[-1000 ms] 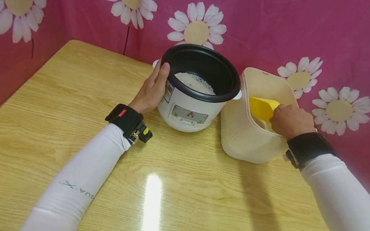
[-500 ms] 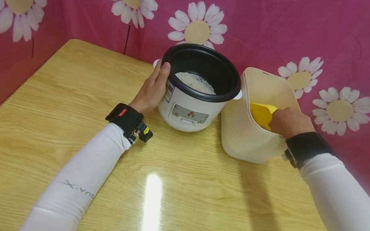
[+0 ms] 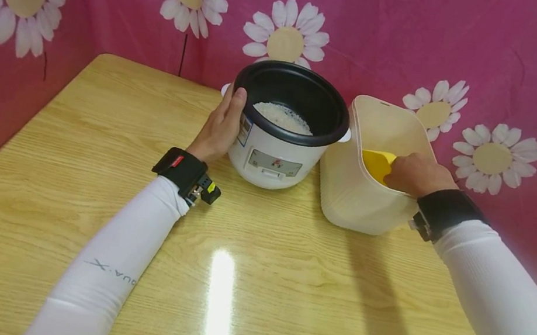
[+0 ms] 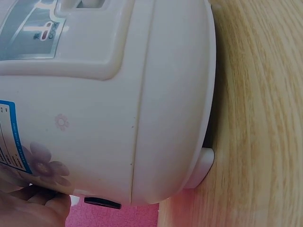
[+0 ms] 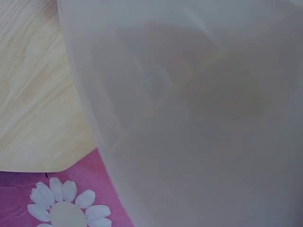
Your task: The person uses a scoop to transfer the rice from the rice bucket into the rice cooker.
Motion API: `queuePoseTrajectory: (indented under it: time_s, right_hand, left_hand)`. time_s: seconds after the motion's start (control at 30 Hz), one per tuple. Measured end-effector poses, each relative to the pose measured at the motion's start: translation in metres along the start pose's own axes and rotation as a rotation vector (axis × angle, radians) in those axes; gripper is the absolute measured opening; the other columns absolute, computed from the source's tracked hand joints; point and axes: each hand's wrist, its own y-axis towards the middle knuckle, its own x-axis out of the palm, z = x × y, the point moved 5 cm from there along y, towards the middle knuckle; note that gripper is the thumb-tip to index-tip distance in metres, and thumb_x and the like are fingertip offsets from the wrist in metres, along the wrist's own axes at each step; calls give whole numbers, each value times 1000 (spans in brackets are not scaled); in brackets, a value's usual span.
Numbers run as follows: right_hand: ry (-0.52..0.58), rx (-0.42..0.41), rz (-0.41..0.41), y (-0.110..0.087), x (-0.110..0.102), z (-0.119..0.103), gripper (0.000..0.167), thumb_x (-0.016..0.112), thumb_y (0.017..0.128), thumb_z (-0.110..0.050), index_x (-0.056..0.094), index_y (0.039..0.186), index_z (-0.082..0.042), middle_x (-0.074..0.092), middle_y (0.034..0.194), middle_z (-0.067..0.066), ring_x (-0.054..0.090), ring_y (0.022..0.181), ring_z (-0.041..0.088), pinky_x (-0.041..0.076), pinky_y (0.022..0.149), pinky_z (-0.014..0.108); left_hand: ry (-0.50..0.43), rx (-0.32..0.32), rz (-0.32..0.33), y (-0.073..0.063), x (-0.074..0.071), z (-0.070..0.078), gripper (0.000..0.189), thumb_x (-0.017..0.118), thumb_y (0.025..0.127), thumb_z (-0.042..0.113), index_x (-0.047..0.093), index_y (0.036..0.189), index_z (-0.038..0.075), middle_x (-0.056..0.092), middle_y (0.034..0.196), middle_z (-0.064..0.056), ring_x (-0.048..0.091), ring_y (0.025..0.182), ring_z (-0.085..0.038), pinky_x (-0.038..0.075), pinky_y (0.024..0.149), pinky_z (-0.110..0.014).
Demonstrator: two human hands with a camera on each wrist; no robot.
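Note:
A white rice cooker (image 3: 270, 159) with a black inner pot (image 3: 293, 85) stands lidless on the table, white rice (image 3: 283, 117) in the pot. Against its left side rests my left hand (image 3: 219, 126), fingers straight and fingertips just under the rim. The left wrist view shows those fingers (image 4: 38, 203) touching the cooker's flowered side. To the right stands a cream rice bin (image 3: 349, 196). My right hand (image 3: 416, 174) reaches into its open top and grips a yellow scoop (image 3: 377, 165), whose lower part is hidden. The right wrist view is mostly filled by the translucent bin wall (image 5: 189, 156).
The wooden table (image 3: 236, 233) runs back to a pink cloth (image 3: 366, 30) printed with white flowers. Cooker and bin stand close together near the table's back edge. The cooker's white side handle (image 3: 345, 136) nearly meets the bin wall.
The yellow scoop has sunk lower into the bin and shifted slightly left with my right hand. My left hand and the rice cooker have stayed in place.

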Motion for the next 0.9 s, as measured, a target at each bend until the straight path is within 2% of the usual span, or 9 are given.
queuePoseTrajectory:
  time_s: [0.3,0.47,0.63,0.7,0.83,0.9]
  right_hand:
    - [29,5,-67,5,-1,0,31,61,97,-33,68,103,-4,68,79,9,62,71,27,59,66,38]
    - [105,42,-132,8,-2,3,38,60,99,-36,67,112,-2,67,84,10,61,75,27,55,67,33]
    - [168,75,-192,13,-2,8,44,58,101,-41,68,115,0,60,75,8,55,68,26,48,61,29]
    - [203,90,-222,14,-2,9,46,57,102,-43,68,115,0,57,72,6,54,66,25,48,60,28]
    - [300,136,-282,16,-2,11,49,57,102,-47,68,115,-1,57,75,5,53,68,22,48,62,27]
    - [309,141,-304,17,-2,12,50,55,103,-48,69,112,-1,57,76,4,53,68,21,47,61,26]
  left_hand:
    - [7,-11,4,0,0,0,66,18,107,58,3,167,36,19,175,-1,25,161,-29,19,131,-61]
    - [-1,-9,3,1,0,0,65,19,108,57,3,167,37,19,175,-1,24,161,-28,18,131,-61]
    - [1,-2,3,1,0,0,65,19,107,57,3,167,37,19,175,0,23,161,-28,18,131,-61]
    - [4,-1,3,1,0,0,65,19,107,57,3,167,37,19,175,0,23,161,-28,18,131,-60]
    - [6,1,5,0,-1,0,64,19,107,57,3,167,37,19,175,0,24,161,-27,17,132,-60]
    - [7,3,8,0,-2,0,64,18,107,57,4,167,37,19,175,0,24,161,-27,17,132,-60]
